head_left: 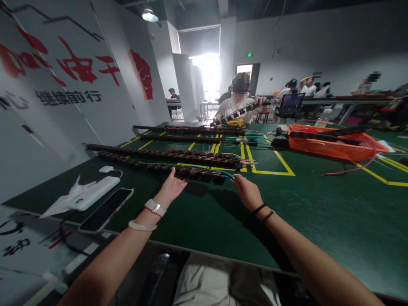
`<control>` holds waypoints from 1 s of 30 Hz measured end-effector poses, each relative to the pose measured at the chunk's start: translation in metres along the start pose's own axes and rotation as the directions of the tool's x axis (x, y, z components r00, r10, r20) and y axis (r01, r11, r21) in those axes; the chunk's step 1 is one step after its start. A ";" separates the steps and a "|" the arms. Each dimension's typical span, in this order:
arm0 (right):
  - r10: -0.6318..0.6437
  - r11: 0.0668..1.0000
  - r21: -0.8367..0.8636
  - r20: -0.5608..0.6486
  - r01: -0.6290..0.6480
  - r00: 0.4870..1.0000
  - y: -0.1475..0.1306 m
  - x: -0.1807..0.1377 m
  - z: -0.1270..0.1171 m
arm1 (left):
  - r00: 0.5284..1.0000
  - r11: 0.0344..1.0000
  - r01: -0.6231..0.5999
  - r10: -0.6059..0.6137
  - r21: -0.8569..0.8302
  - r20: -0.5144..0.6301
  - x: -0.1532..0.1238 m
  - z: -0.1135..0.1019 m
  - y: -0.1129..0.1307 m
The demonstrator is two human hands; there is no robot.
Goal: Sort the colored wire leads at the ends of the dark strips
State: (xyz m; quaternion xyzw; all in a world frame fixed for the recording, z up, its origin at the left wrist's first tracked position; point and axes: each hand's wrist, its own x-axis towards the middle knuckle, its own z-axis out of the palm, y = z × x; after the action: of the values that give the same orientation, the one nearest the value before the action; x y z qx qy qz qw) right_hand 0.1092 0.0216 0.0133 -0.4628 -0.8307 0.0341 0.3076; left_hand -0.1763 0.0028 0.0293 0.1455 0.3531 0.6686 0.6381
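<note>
A long dark wire bundle [191,172] with black block-like sections and a green wire along its top lies across the near part of the green table. My left hand [174,187] grips it near its middle, a finger on top and the others partly hidden below. At the right end, my right hand [247,191] is closed on the loose green and blue wire ends [230,174]. Just behind lies a second similar bundle [204,158], its yellow, red and blue wire ends spread to the right.
More dark bundles [204,138] lie farther back on the green table [318,221], marked with yellow tape. An orange tray [331,148] stands at right. A phone [106,210] and a white power bank [98,193] lie at left. Across the table, a person [237,104] holds a black strip.
</note>
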 end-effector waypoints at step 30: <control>-0.086 0.929 0.354 0.488 -0.107 0.869 0.062 0.016 0.001 | 0.633 0.689 0.367 -0.677 0.625 0.375 -0.043 0.093 -0.135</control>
State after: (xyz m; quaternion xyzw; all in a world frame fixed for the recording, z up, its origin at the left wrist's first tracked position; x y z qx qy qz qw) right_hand 0.1487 0.0697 -0.0003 -0.3769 -0.8573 0.3090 0.1660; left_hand -0.0088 -0.0203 0.0177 0.3859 0.3256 0.2534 0.8251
